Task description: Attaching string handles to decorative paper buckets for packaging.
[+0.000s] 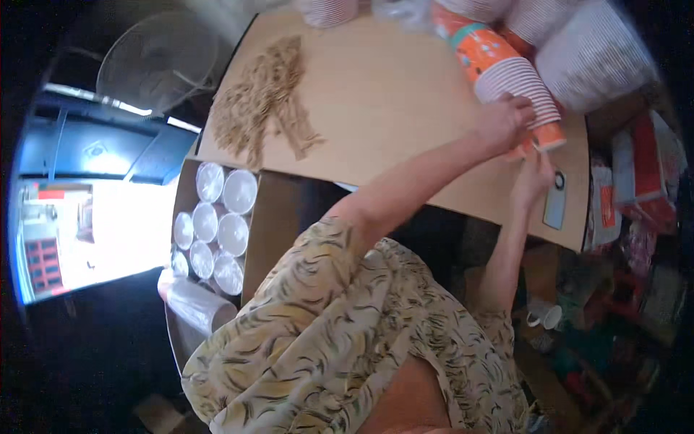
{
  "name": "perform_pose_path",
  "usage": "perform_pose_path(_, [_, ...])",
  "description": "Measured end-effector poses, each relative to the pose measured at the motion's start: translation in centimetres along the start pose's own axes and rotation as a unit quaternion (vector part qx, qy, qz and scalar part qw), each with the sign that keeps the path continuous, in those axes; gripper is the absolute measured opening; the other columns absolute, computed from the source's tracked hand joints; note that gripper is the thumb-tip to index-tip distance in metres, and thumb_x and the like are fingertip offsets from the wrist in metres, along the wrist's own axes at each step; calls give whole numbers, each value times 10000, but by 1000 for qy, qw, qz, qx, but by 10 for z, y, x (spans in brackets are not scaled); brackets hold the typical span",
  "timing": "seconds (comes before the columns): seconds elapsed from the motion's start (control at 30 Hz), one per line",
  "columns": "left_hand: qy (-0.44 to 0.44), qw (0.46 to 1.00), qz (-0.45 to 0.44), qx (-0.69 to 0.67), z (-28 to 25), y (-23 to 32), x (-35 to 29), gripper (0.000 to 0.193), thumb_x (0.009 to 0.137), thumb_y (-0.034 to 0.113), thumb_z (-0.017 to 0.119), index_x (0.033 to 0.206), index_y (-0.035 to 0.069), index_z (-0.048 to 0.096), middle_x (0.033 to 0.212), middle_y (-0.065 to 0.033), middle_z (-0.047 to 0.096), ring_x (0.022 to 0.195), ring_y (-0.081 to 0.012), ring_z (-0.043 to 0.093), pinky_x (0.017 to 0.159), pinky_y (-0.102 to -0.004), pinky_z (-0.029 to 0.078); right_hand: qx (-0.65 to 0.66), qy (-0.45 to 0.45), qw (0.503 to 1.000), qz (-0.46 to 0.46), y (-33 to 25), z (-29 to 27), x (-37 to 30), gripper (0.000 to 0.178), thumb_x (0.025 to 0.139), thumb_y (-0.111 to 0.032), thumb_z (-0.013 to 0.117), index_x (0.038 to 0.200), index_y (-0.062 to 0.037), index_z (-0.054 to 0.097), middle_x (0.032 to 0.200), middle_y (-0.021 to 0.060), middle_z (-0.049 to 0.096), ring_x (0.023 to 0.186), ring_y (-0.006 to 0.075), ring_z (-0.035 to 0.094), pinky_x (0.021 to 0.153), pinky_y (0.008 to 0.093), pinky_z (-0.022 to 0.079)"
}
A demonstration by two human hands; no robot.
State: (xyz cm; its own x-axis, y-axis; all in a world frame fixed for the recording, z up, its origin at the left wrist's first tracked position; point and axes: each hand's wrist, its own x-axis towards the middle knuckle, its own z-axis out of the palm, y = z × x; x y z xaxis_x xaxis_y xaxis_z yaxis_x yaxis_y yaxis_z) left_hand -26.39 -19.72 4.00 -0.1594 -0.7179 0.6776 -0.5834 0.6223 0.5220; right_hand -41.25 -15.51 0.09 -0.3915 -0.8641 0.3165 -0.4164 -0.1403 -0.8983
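A long stack of nested orange paper cups (494,49) with white rims lies slantwise on the right side of the table. My left hand (506,121) reaches across and is closed on the stack's near end, its fingers curled over the cups. Just below it, my right hand (533,181) pinches the edge of the orange end cup (548,136). The fingertips of both hands are close together and partly hidden by the cups. To the left, a heap of tan crinkled strips (262,90) lies on the tabletop.
Left of the brown table (376,94) stands an open carton (271,224) of plastic-wrapped cup stacks (233,233). White cup stacks (589,54) crowd the far right. A flat pale rectangular object (555,210) lies by the right edge. Red-and-white boxes (647,166) stand beyond.
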Motion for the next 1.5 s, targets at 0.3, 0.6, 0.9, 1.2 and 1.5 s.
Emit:
perform_pose_path(0.3, [3, 994, -62, -89, -73, -29, -84, 169, 829, 154, 700, 971, 63, 712, 1003, -133, 688, 943, -355, 662, 811, -453, 554, -96, -3, 990, -104, -80, -79, -135, 195, 1007, -125, 611, 1056, 49, 685, 873, 70, 697, 770, 99, 595, 671, 292, 500])
perform_pose_path(0.6, [102, 930, -353, -29, -241, -57, -249, 148, 861, 56, 696, 997, 6, 728, 903, -155, 716, 774, -250, 719, 701, -348, 586, -93, -261, 848, -452, -149, 41, -148, 120, 878, -62, 722, 979, -27, 669, 928, 108, 699, 847, 248, 683, 930, 462, 478])
perform_pose_path(0.9, [148, 887, -424, 111, -320, -84, -268, 145, 852, 134, 728, 955, 35, 754, 854, -158, 695, 671, -244, 687, 655, -358, 548, -112, -263, 837, -467, -161, 115, -177, 265, 845, -93, 755, 1090, -54, 661, 1099, 67, 700, 1061, 221, 661, 1047, 497, 371])
perform_pose_path(1.2, [89, 899, -383, 192, -311, -117, -266, 176, 820, 204, 777, 902, 49, 766, 813, -143, 707, 709, -256, 707, 675, -361, 567, -3, -388, 820, -421, -157, 83, -230, 242, 810, 22, 744, 1040, 22, 669, 1084, 130, 704, 922, 297, 673, 868, 432, 512])
perform_pose_path(1.5, [116, 884, -414, 183, -306, -123, -269, 111, 777, 133, 757, 791, 26, 733, 788, -167, 654, 717, -321, 666, 694, -412, 554, 4, -419, 835, -358, -137, 69, -254, 221, 816, 23, 740, 1027, 17, 675, 1034, 120, 714, 830, 286, 673, 774, 386, 535])
